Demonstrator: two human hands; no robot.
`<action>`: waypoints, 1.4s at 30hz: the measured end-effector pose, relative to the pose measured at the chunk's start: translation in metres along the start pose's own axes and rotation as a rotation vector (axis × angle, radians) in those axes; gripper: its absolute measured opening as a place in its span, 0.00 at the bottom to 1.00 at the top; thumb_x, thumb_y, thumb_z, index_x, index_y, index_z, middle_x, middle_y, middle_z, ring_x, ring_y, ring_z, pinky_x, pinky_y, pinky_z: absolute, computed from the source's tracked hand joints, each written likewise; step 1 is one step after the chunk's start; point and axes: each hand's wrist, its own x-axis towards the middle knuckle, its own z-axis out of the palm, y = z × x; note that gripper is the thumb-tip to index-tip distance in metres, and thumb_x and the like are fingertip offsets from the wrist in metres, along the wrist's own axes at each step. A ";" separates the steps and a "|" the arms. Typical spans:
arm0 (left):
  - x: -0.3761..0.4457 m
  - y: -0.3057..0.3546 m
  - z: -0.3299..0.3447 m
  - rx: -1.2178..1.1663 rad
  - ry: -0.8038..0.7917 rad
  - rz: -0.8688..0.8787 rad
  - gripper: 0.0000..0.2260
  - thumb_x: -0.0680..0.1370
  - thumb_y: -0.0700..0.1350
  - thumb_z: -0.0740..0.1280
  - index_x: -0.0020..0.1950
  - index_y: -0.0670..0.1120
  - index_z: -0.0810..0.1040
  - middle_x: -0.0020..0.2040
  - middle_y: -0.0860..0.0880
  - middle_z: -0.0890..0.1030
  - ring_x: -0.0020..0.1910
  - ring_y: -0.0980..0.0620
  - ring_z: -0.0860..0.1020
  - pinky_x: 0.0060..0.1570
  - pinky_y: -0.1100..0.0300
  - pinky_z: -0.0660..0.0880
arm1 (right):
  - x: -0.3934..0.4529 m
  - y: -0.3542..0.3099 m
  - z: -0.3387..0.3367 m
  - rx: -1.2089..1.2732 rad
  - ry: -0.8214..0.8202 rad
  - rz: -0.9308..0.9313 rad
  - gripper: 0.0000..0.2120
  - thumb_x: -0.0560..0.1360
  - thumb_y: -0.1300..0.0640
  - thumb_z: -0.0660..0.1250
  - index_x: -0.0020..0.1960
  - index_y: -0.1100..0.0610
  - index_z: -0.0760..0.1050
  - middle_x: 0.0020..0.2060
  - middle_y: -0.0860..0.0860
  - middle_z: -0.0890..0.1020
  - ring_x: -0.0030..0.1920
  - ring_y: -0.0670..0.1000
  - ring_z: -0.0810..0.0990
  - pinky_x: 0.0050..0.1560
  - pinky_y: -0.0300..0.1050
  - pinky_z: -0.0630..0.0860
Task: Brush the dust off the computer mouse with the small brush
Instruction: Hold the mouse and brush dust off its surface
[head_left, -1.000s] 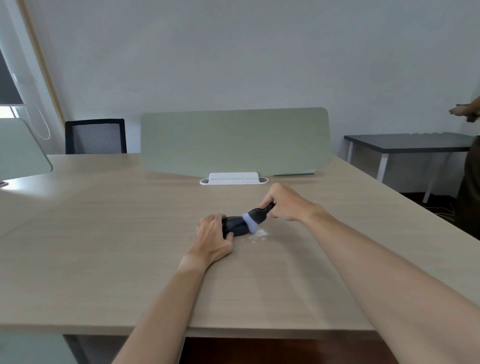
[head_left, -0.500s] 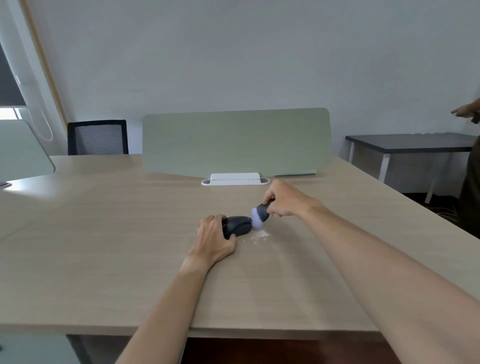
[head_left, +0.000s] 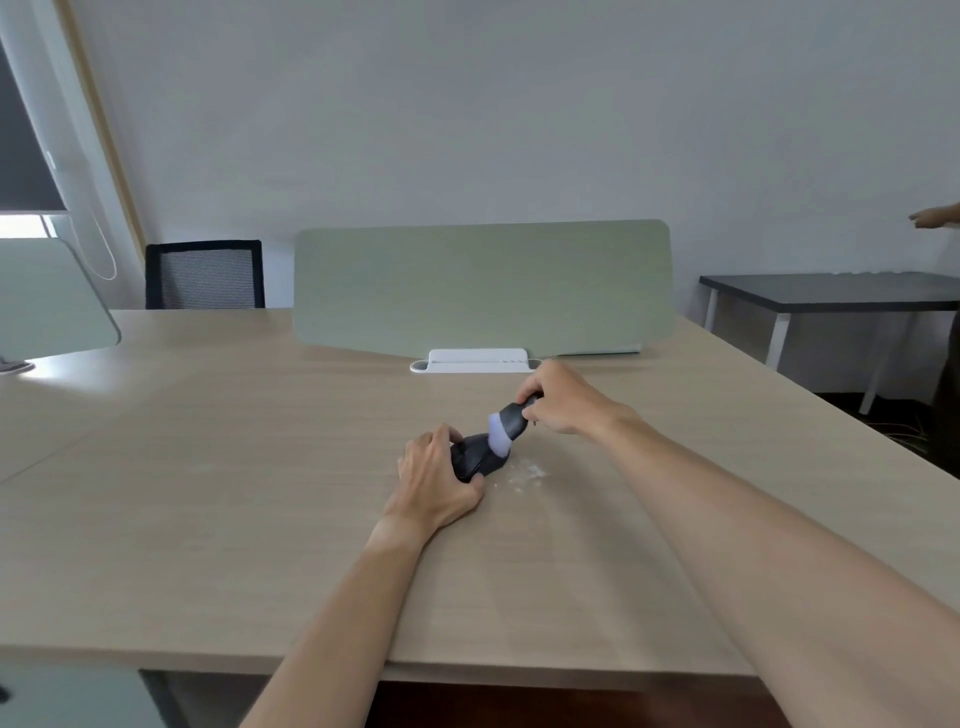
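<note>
A black computer mouse (head_left: 474, 459) lies on the wooden desk (head_left: 260, 493) near its middle. My left hand (head_left: 435, 477) grips its left side and covers part of it. My right hand (head_left: 563, 397) holds the dark handle of the small brush (head_left: 505, 427), whose pale lilac bristles rest on the mouse's top right end. White dust (head_left: 525, 474) lies scattered on the desk just right of the mouse.
A green divider panel (head_left: 483, 288) in a white stand (head_left: 475, 361) crosses the desk behind the hands. A black chair (head_left: 205, 275) sits at the back left, a dark side table (head_left: 831, 291) at the right. Another person's hand (head_left: 935, 217) shows at the right edge.
The brush has gone from beside the mouse's right tip back onto its top. The mouse is now turned more end-on toward my right hand, and my left hand's grip has shifted with it.
</note>
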 end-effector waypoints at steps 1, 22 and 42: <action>0.001 0.000 0.001 0.006 0.006 -0.013 0.21 0.65 0.54 0.70 0.54 0.49 0.70 0.49 0.50 0.76 0.53 0.44 0.74 0.49 0.54 0.69 | 0.000 -0.004 -0.001 0.048 0.022 -0.006 0.10 0.71 0.68 0.66 0.48 0.62 0.85 0.33 0.52 0.81 0.32 0.48 0.76 0.38 0.38 0.73; 0.002 -0.002 0.001 0.046 0.025 0.043 0.15 0.62 0.56 0.68 0.46 0.51 0.75 0.42 0.53 0.76 0.47 0.47 0.76 0.45 0.57 0.66 | -0.013 -0.024 0.013 0.061 -0.163 -0.032 0.08 0.70 0.64 0.67 0.44 0.57 0.84 0.26 0.52 0.80 0.29 0.48 0.76 0.33 0.38 0.71; 0.003 -0.001 0.002 0.031 0.051 0.100 0.20 0.63 0.57 0.67 0.55 0.58 0.72 0.50 0.60 0.78 0.55 0.50 0.73 0.49 0.56 0.63 | -0.010 -0.012 0.003 0.017 0.102 0.032 0.14 0.70 0.70 0.62 0.48 0.64 0.84 0.43 0.57 0.82 0.42 0.51 0.77 0.43 0.41 0.71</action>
